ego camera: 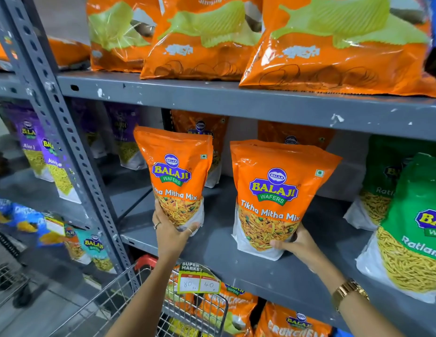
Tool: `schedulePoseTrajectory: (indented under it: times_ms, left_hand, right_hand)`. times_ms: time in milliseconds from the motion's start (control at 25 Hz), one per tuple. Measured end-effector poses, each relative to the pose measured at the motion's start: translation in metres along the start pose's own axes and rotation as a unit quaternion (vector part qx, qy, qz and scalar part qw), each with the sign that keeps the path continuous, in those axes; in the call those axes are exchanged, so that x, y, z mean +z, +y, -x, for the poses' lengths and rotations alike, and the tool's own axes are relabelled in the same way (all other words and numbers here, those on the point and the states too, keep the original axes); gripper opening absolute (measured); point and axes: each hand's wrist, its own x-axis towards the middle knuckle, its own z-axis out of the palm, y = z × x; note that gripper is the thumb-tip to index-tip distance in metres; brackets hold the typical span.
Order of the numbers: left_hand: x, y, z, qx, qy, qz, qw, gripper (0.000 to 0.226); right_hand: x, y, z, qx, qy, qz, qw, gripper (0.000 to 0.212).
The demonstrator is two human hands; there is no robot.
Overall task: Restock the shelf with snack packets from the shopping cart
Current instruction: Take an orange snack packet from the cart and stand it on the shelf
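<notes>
While each hand grips orange packet, both upright over shelf [236, 242].

Left grip [172, 229] raised and clasping, right grip [297, 244] likewise, forearms extended

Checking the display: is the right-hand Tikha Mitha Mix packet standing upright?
Upright: the packet stands on the shelf, steadied by the right hand.

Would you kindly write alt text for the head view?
Left hand and right hand each hold an orange Tikha Mitha Mix packet upright on a grey shelf, above a wire cart.
</notes>
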Motion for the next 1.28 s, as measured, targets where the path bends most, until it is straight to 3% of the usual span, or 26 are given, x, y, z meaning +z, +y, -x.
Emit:
schedulePoseTrajectory:
  times_ms: [1040,1280]
  left_hand:
    - [0.002,-0.001,-0.002,-0.001,-0.023,0.002,1.0,0.122]
    - [0.0,-0.001,0.004,-0.025,-0.044,0.006,0.999,0.132]
  right_hand:
    - [-0.007,0.0,0.009,0.001,0.005,-0.011,1.0,0.061]
    - [-0.009,0.002,0.017,0.02,0.029,0.008,0.999,0.094]
